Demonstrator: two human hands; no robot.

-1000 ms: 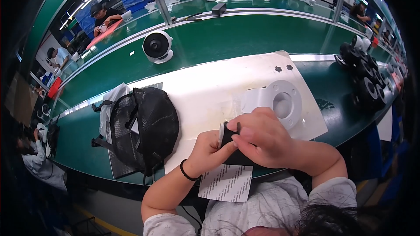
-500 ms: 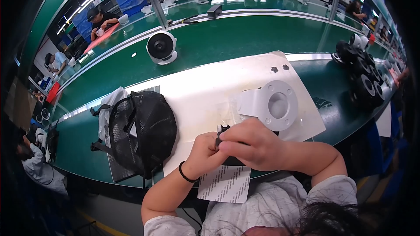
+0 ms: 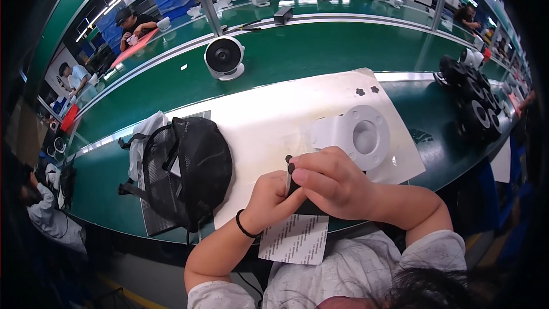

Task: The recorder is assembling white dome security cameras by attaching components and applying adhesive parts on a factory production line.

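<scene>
Black part (image 3: 297,194) sits pinched between both hands at the counter's (image 3: 320,57) near edge. Left hand (image 3: 273,197) grips its side; right hand (image 3: 337,186) closes over its top.

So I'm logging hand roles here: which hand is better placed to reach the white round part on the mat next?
Probably the right hand: the white round part lies just beyond it on the white mat. The left hand sits farther away and grips the small black piece from below.
</scene>
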